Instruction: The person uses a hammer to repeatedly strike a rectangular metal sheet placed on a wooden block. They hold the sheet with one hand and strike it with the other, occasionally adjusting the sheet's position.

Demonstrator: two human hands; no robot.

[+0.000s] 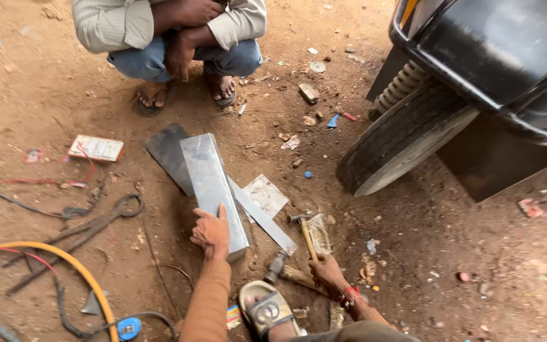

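Grey sheet-metal piece, long, flat and folded along its edges point(213, 190), lying on reddish-brown dirt ground point(463, 253), resting across a darker flat metal sheet point(167, 151) and a narrow metal strip point(264, 218). Left hand point(211, 232) pressed flat on the near end of the grey piece, fingers spread, not clasped around anything. Right hand point(327, 271) closed around the wooden handle of a small hammer point(307, 234), its metal head pointing away, just right of the strip. Second hammer with a metal head point(278, 266) lying on the dirt between the two hands. Sandalled foot point(267, 311) at the bottom edge, near both hands. Large metal shears point(106, 218) and a yellow hose point(52, 256) to the left, well apart from the grey piece. Red-and-white flat box point(96, 148) further left. Another person crouching at the top, arms folded over knees point(172, 31). Black vehicle tyre point(400, 136) at the right.
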